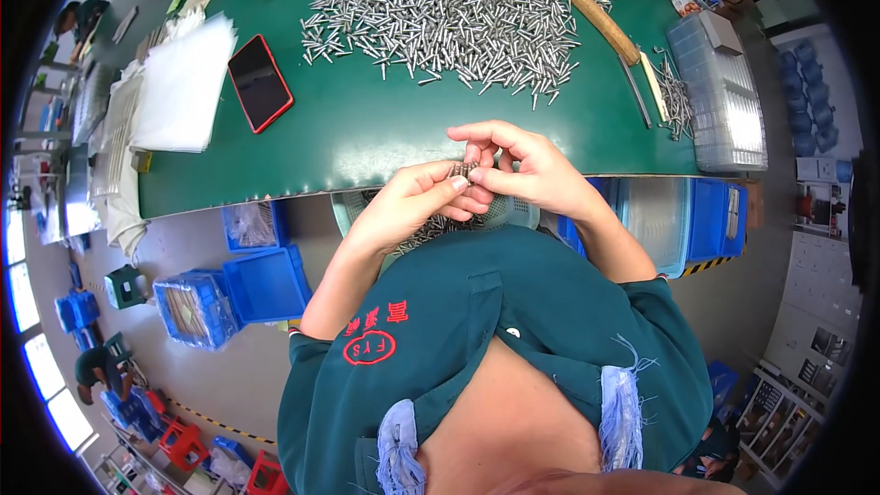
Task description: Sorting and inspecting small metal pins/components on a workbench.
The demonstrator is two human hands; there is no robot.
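Green work clothing (pixel 495 330) with frayed blue trim is filling the lower part of the view, nearest the camera. Just above it, both hands are meeting at the near edge of the green table (pixel 367 128). The left hand (pixel 412 206) is curling its fingers closed around a small bundle of metal pins (pixel 463 170), and the right hand (pixel 532 170) is pinching the same bundle from the other side with thumb and fingertips, its index finger arching above. Below the hands, under the table edge, a pale mesh basket (pixel 509 211) is sitting with more pins inside it. Farther back on the table, a large heap of loose metal pins (pixel 449 14) is spreading inside a curved wooden border (pixel 591 9). Left of the heap a phone in a red case (pixel 259 82) is lying flat, and beyond it a stack of white sheets (pixel 183 82). Right of the heap, a clear ribbed tray (pixel 724 92) is resting at the table's end. Blue crates (pixel 266 280) are standing on the floor below the table's left side.
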